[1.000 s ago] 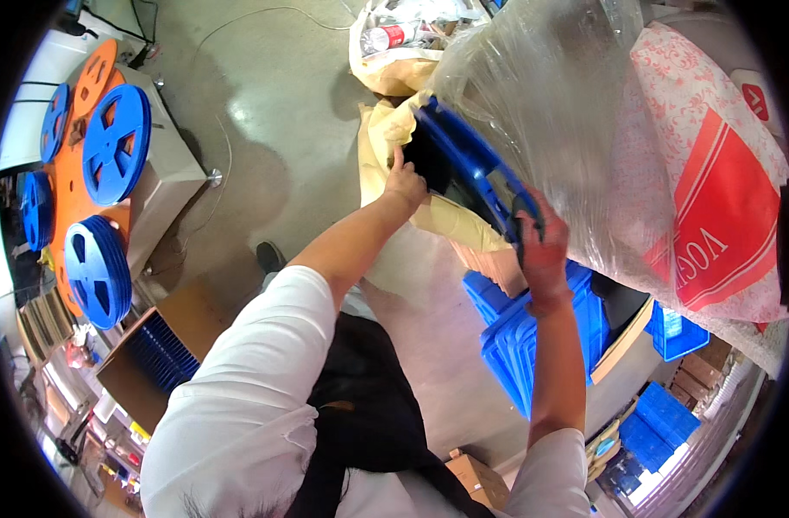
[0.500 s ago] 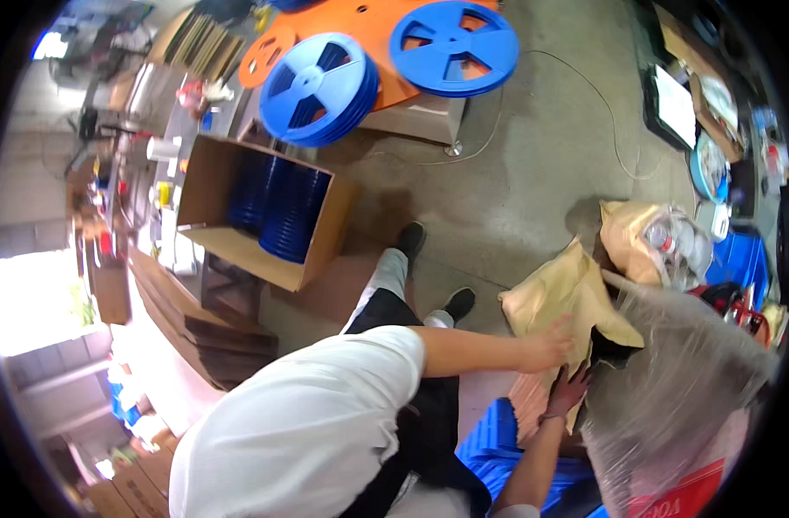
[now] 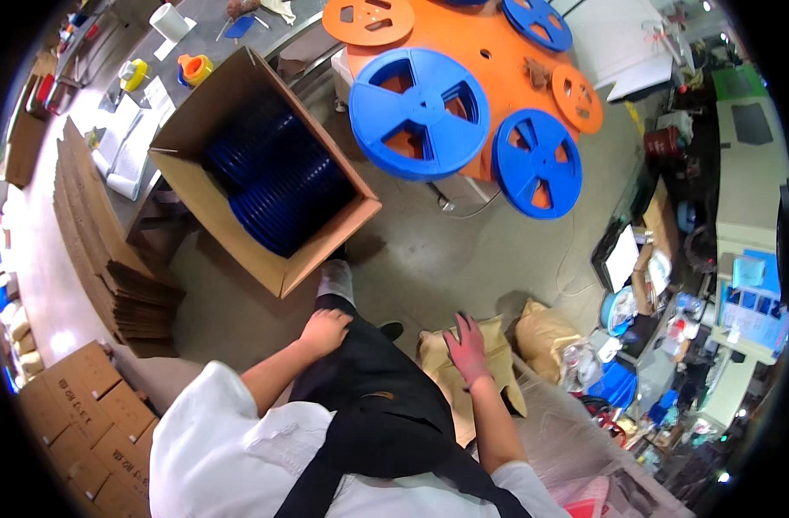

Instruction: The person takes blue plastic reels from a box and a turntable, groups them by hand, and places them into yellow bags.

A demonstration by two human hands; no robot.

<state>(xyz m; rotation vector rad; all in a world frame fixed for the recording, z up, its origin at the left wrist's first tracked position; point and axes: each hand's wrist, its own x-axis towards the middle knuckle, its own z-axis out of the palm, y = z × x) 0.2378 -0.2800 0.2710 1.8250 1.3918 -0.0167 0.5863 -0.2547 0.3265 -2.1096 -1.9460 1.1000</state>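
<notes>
We record a cardboard box point(image 3: 265, 186) of blue reels on the floor at left. Our left hand point(image 3: 324, 332) rests loosely curled on the dark trouser leg point(image 3: 369, 380); our right hand point(image 3: 468, 350) lies open, flat on the tan paper sack point(image 3: 451, 380).

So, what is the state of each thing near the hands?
Left hand: empty, resting on the dark apron.
Right hand: open, flat on the tan paper sack.
Brown cardboard box: open, filled with dark blue reels.
Large blue plastic reel: lying flat.
</notes>
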